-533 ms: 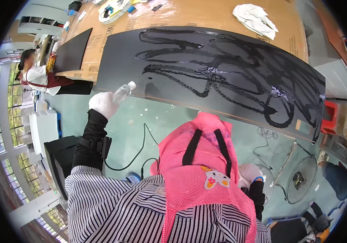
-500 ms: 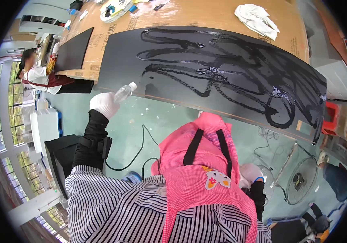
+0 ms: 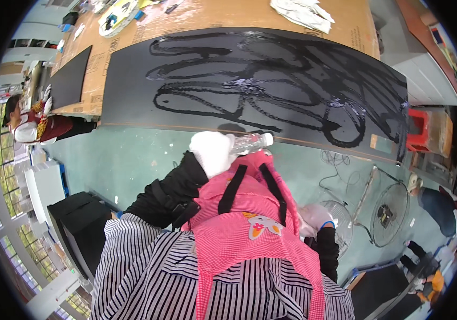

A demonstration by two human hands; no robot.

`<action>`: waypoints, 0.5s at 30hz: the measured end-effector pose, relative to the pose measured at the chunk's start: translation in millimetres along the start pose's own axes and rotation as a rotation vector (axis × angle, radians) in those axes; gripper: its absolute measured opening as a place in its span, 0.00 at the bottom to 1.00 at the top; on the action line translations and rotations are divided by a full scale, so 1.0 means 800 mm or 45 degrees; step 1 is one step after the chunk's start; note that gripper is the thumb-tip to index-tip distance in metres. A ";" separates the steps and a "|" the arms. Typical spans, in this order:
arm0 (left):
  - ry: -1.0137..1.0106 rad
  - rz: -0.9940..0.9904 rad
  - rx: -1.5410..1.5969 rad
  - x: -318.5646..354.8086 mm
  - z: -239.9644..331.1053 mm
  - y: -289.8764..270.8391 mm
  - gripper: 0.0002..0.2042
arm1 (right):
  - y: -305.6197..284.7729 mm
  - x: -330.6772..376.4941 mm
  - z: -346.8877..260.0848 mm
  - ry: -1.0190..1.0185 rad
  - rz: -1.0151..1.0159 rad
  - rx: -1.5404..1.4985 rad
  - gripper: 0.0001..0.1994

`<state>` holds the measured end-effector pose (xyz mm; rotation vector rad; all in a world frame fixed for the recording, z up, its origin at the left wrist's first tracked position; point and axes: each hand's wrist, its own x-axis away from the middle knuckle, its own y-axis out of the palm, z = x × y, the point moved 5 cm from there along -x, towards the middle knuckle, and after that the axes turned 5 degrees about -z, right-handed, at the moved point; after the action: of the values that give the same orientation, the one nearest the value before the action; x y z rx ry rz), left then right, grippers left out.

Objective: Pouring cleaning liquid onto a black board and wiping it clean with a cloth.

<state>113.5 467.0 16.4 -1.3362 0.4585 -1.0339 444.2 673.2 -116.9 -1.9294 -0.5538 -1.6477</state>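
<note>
My left hand (image 3: 210,153), in a white glove, is wrapped round a clear plastic bottle (image 3: 251,143). The bottle lies nearly level, its white cap to the right, over the near edge of a large dark panel (image 3: 127,96). Wet, dark looping trails (image 3: 196,108) and shiny puddles cover much of that panel. Low on the right, beside my pink apron, my right hand (image 3: 313,217) appears as a pale pinkish-white shape above a black sleeve with a blue band. Its fingers cannot be made out.
Cardboard (image 3: 345,16) covers the table under the panel; a white cloth (image 3: 305,15) and a round tub (image 3: 117,18) sit farther back. A co-worker (image 3: 31,120) stands left by a smaller dark panel (image 3: 71,80). Fans (image 3: 385,213) and cables stand right; a black box (image 3: 82,224) left.
My left hand has swung right with the bottle, from the panel's left part to in front of my apron. A new wet trail runs along the panel's near side. The view has shifted.
</note>
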 end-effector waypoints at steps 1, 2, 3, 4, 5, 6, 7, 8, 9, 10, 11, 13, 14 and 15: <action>0.022 -0.030 0.009 -0.013 0.015 0.006 0.16 | 0.001 0.001 0.002 -0.011 0.000 -0.010 0.40; 0.049 -0.027 0.023 -0.019 0.023 0.011 0.16 | 0.005 0.001 0.006 -0.020 0.000 -0.020 0.40; 0.091 -0.019 0.047 -0.027 0.033 0.017 0.15 | 0.012 -0.003 0.016 0.007 0.013 -0.047 0.40; 0.129 -0.012 0.069 -0.034 0.044 0.021 0.15 | 0.018 -0.006 0.021 0.032 0.024 -0.066 0.40; 0.143 -0.026 0.061 -0.041 0.054 0.024 0.15 | 0.024 -0.009 0.024 -0.001 0.008 -0.091 0.40; 0.178 -0.020 0.073 -0.052 0.067 0.023 0.15 | 0.030 -0.015 0.029 -0.034 -0.006 -0.121 0.40; 0.202 -0.009 0.082 -0.062 0.079 0.020 0.15 | 0.036 -0.020 0.030 -0.095 -0.001 -0.109 0.41; 0.225 0.003 0.091 -0.073 0.092 0.018 0.15 | 0.039 -0.022 0.039 -0.074 0.015 -0.123 0.41; 0.234 0.003 0.112 -0.085 0.104 0.019 0.14 | 0.038 -0.022 0.034 -0.062 -0.010 -0.129 0.41; 0.251 0.020 0.106 -0.096 0.118 0.016 0.13 | 0.034 -0.018 0.023 -0.047 -0.040 -0.137 0.40; 0.257 0.029 0.110 -0.109 0.131 0.020 0.13 | 0.027 -0.009 0.018 -0.056 -0.033 -0.126 0.39; 0.303 0.116 0.113 -0.129 0.148 0.021 0.13 | 0.027 -0.007 0.016 -0.071 0.000 -0.124 0.38; 0.278 0.128 0.104 -0.137 0.153 0.021 0.12 | 0.026 -0.005 0.015 -0.097 0.021 -0.113 0.37; 0.258 0.130 0.077 -0.144 0.152 0.021 0.12 | 0.027 -0.005 0.014 -0.114 0.022 -0.076 0.36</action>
<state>157.0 629.0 -2.7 -1.1478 0.6354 -1.0943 466.0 663.7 -124.9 -2.0533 -0.5264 -1.5898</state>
